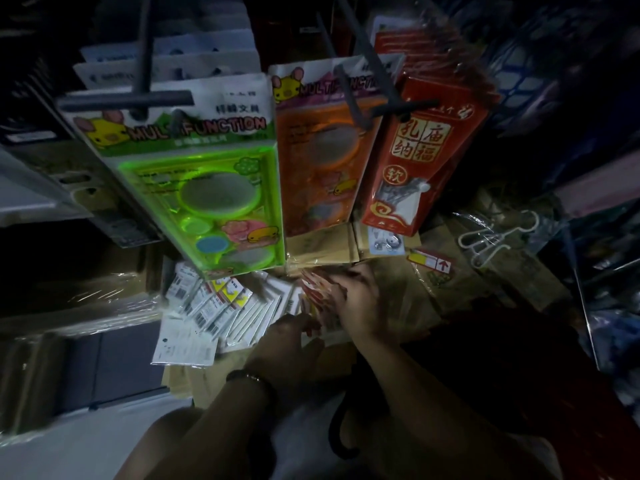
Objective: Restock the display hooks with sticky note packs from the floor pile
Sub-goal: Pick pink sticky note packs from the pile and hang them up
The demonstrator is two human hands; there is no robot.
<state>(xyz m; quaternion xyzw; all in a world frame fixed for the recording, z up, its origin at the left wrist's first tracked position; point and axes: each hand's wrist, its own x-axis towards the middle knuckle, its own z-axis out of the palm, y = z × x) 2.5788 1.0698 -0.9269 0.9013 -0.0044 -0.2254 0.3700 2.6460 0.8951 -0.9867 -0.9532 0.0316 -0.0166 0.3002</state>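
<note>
Over the floor pile (pixel 207 306), the right hand (pixel 356 299) gripped fanned packs (pixel 317 289); the grip of the left hand (pixel 287 341) was unreadable. Squaring the bunch would likely ease hooking.

Dark bracelet (pixel 250 377) by left hand (pixel 289 336), bare forearms (pixel 415 393)

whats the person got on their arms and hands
Both forearms are bare, with no sleeves in view. The left grip and the right grip are ungloved. On the left wrist sits a dark bracelet with a small glinting part on top. The right wrist shows nothing worn. The light is too dim to tell rings.
</note>
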